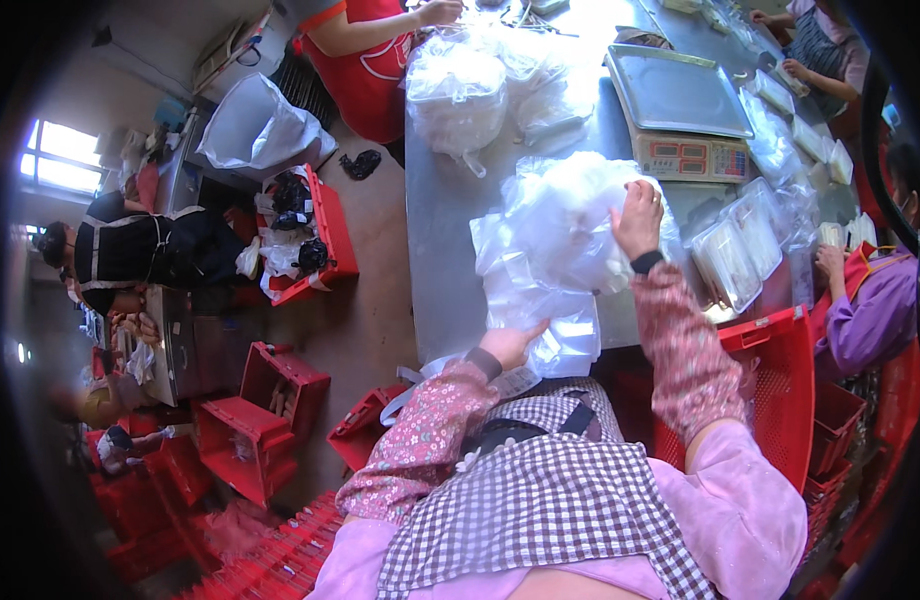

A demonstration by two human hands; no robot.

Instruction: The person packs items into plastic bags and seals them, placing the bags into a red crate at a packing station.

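A heap of clear plastic bags (pixel 565 225) lies on the metal table in front of me. My right hand (pixel 640 217) is at its right side, fingers bent over the bunched film. Flat folded bags (pixel 568 330) are stacked at the near end of the heap. My left hand (pixel 508 346) rests against their left side with one finger stretched across the film. Its other fingers are partly hidden, so I cannot tell whether it grips a bag. Both forearms wear floral sleeves.
Beyond the heap stand a digital scale (pixel 688 112) and a filled plastic bag (pixel 460 97). Clear packs of pale food (pixel 737 247) lie on the right. A red crate (pixel 775 382) stands by the table's near edge (pixel 617 339). Co-workers are at the far left and right sides.
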